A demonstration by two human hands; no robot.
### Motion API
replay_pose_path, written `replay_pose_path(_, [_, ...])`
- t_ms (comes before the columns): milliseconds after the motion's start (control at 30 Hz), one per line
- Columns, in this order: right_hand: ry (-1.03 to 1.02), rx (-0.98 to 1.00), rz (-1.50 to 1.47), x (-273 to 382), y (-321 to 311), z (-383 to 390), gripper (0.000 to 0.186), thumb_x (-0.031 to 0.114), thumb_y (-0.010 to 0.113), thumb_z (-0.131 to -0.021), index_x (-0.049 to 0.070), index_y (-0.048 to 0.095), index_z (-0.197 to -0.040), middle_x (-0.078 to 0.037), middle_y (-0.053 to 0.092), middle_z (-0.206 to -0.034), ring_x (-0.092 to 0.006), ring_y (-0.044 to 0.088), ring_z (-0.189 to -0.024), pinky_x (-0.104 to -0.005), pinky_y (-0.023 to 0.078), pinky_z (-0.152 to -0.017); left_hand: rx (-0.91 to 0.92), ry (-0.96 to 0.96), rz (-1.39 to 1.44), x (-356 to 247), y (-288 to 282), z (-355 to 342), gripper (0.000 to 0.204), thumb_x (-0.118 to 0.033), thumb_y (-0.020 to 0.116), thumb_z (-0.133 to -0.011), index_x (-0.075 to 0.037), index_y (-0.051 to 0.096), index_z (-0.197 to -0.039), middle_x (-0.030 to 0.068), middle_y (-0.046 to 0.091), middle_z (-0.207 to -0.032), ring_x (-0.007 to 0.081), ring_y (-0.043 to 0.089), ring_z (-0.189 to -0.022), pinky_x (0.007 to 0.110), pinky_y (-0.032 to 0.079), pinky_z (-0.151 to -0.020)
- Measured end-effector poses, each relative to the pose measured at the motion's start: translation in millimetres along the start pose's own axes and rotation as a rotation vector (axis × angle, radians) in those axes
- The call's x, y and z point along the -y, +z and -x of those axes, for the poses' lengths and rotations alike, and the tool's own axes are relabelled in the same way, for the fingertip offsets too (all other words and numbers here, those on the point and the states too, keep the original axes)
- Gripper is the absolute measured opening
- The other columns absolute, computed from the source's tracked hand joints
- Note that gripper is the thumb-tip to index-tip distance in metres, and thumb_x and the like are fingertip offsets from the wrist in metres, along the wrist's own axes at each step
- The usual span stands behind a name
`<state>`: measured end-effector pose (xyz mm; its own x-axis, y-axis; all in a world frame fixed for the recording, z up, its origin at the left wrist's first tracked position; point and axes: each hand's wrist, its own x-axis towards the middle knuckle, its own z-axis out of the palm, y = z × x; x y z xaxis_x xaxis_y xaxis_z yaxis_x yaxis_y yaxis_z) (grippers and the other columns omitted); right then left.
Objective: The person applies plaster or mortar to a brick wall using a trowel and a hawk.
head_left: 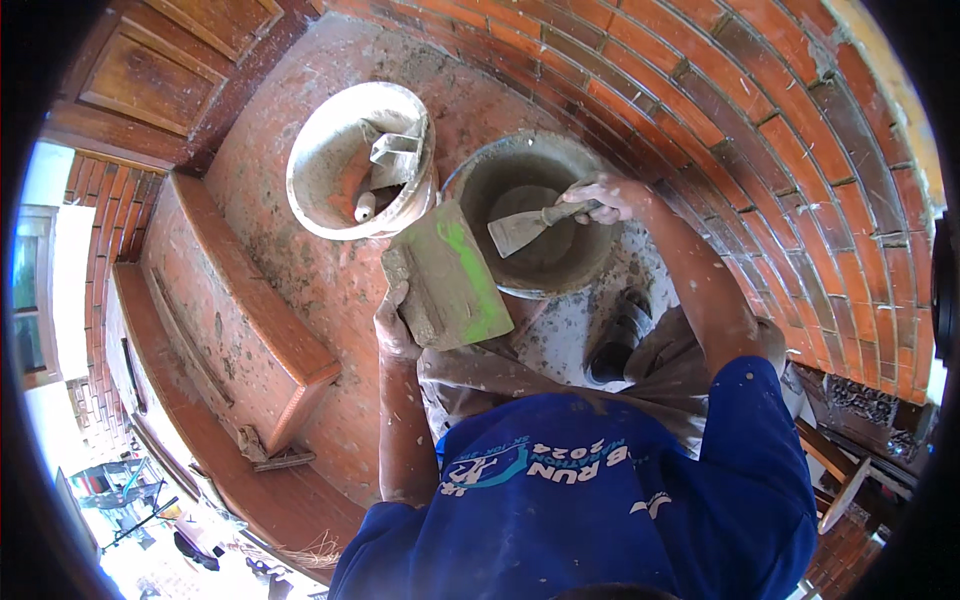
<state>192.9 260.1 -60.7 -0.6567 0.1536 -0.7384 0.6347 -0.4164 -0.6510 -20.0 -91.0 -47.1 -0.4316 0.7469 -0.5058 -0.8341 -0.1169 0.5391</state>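
Observation:
My left hand (pixel 396 325) is closed on the near left edge of a flat rectangular board (pixel 458 270), its thumb on top and its other fingers hidden underneath. The board is smeared grey, with a bright green strip along its right side. Grey mortar (pixel 412 305) lies thick along its left edge. My right hand (pixel 615 197) is wrapped round the handle of a putty knife (pixel 517 231). Its wide, mortar-coated blade points left over a round grey bucket (pixel 505 165), near the board's right edge. Wet grey material (pixel 545 245) shows at the bucket's bottom.
A white bucket (pixel 300 185) left of the grey one holds several mortar-caked tools (pixel 395 150). A brick wall (pixel 690 120) curves along the right. Reddish steps (pixel 250 310) lie at left, below a wooden door (pixel 150 85). My shod foot (pixel 615 345) is beside the grey bucket.

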Motion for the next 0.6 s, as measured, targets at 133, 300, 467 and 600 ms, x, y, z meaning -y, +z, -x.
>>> replay_pose_path(133, [-0.185, 0.031, 0.057, 33.6, 2.8, 57.3, 0.037, 0.030, 0.066, -0.091, 0.006, 0.065, -0.118, -0.008, 0.064, -0.077, -0.0040, 0.040, -0.046, -0.0205, 0.026, -0.039, 0.007, 0.096, 0.054, -4.6, 27.2, 3.0, 0.056, -0.024, 0.053, -0.088, 0.000, 0.042, -0.137, 0.0164, 0.053, -0.131, 0.0323, 0.053, -0.120, 0.044, 0.043, -0.102])
replay_pose_path(300, [-0.352, 0.110, 0.054, 52.1, 17.4, 97.0, 0.033, 0.017, 0.068, -0.086, 0.003, 0.065, -0.116, -0.008, 0.066, -0.085, -0.0097, 0.055, -0.061, -0.0234, 0.043, -0.051, 0.114, 0.102, 0.174, -1.0, 66.1, -9.9, 0.052, -0.024, 0.051, -0.091, -0.001, 0.043, -0.136, 0.0154, 0.054, -0.131, 0.0311, 0.054, -0.118, 0.045, 0.044, -0.102])
replay_pose_path(467, [-0.755, -0.127, 0.803, 40.3, 42.0, 96.4, 0.041, 0.002, 0.073, -0.076, 0.005, 0.063, -0.115, -0.006, 0.068, -0.103, -0.0178, 0.061, -0.102, -0.0322, 0.043, -0.095, 0.137, 0.259, 0.117, 2.2, 69.0, -22.6, 0.051, -0.019, 0.055, -0.088, 0.000, 0.046, -0.134, 0.0160, 0.055, -0.129, 0.0317, 0.054, -0.117, 0.045, 0.043, -0.103])
replay_pose_path(600, [-0.607, -0.287, 0.952, 46.9, 22.3, 91.7, 0.034, 0.010, 0.072, -0.078, 0.008, 0.063, -0.110, -0.011, 0.067, -0.107, -0.0266, 0.062, -0.100, -0.0373, 0.046, -0.092, 0.106, 0.339, 0.059, -13.4, 59.4, -15.2, 0.053, -0.021, 0.056, -0.087, -0.001, 0.046, -0.135, 0.0163, 0.055, -0.129, 0.0319, 0.054, -0.117, 0.045, 0.042, -0.103])
